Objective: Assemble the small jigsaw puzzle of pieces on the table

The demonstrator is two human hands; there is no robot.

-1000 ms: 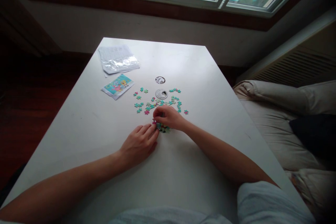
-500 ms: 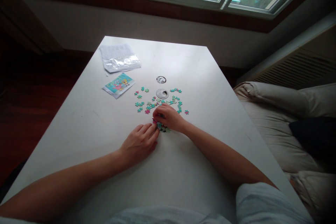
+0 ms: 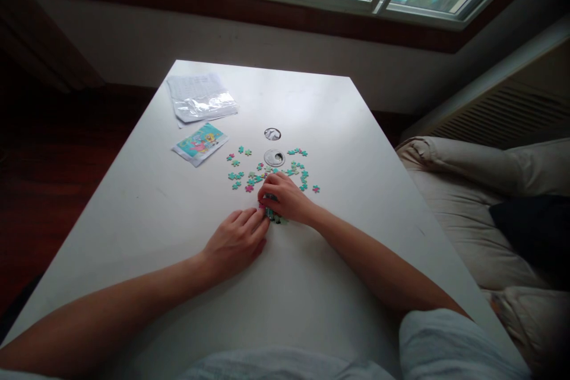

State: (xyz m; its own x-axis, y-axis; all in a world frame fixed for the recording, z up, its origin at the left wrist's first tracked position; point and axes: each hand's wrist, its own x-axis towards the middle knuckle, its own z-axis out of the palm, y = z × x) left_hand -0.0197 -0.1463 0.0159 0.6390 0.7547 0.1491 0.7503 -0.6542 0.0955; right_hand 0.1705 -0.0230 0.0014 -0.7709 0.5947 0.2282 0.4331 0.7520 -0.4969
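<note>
On the white table (image 3: 146,202) lie several small loose puzzle pieces (image 3: 240,177), teal and pink. A small joined cluster of pieces (image 3: 276,217) sits just in front of them. My right hand (image 3: 285,196) rests over that cluster, fingers curled and pinched on a piece at its left edge. My left hand (image 3: 236,240) lies palm down on the table, fingers together, their tips touching the cluster's left side.
A picture card (image 3: 200,142) and a clear plastic bag on paper (image 3: 200,100) lie at the far left. Two round metal discs (image 3: 273,146) sit in the tabletop beyond the pieces. Cushions (image 3: 481,214) lie to the right, windows beyond.
My right hand has shifted very slightly over the cluster. My left hand stays in place.
</note>
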